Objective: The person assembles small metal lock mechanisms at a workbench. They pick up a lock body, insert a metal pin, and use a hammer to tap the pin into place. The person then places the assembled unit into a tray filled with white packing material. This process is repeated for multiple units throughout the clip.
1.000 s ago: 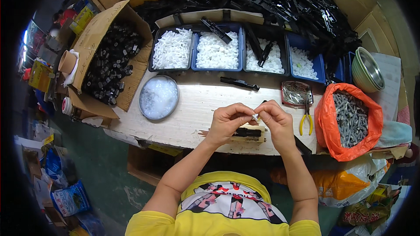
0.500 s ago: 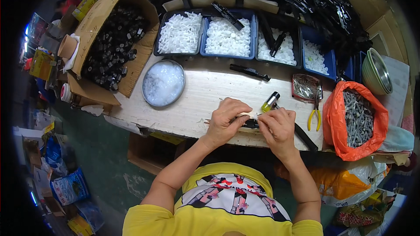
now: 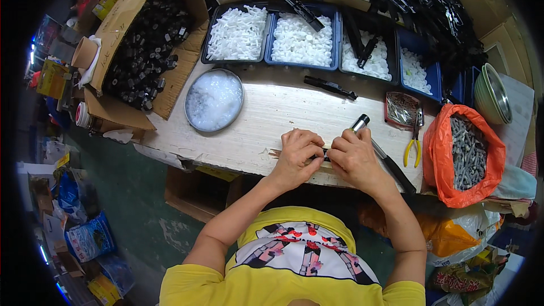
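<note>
The left hand (image 3: 296,158) is bent closed on a small black part (image 3: 326,158), which lies between the two sets of fingertips and is mostly covered by them; the right hand (image 3: 357,158) curls against its other side, though whether it grips or only presses I cannot tell. Uneven push from the two sides could tilt the part or make it slip from the fingers, and a jerk of the right knuckles could knock the hammer (image 3: 398,173) just beside them.
</note>
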Tool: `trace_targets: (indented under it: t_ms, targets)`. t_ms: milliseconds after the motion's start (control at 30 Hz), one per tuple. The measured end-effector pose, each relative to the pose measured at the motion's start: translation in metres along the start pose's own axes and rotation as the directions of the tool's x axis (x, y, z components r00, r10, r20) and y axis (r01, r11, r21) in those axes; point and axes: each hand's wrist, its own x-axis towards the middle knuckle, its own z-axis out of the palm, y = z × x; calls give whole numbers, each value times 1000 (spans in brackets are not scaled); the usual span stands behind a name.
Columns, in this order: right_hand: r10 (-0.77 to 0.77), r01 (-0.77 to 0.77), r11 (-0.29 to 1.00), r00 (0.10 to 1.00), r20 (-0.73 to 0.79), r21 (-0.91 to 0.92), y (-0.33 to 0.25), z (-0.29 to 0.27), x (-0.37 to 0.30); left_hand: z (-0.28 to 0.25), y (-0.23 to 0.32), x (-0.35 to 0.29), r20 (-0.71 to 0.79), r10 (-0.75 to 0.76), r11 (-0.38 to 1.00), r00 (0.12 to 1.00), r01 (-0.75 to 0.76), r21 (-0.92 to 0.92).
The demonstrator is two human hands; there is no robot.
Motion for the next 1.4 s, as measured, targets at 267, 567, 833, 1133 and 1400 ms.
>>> trace_targets:
  t_ms: [267, 567, 833, 1133, 1400]
  targets:
    - [39, -38, 999, 995, 86, -16, 2, -10, 3, -1, 0, 4, 41, -3, 999, 999, 1, 46]
    - [481, -714, 666, 631, -609, -215, 102, -99, -138, -46, -10, 19, -165, -30, 989, 986, 53, 137]
    - [936, -942, 146, 231, -265, -303, 136, -111, -228, -151, -95, 116, -416, -75, 810, 907, 298, 504]
    - [919, -965, 262, 254, -302, -16, 145, -108, -217, -131, -133, 201, -231, -55, 738, 971, 196, 646]
    - [903, -924, 330, 249, -350, 192, 154, -105, -235, -156, -132, 202, -486, -112, 982, 867, 171, 78]
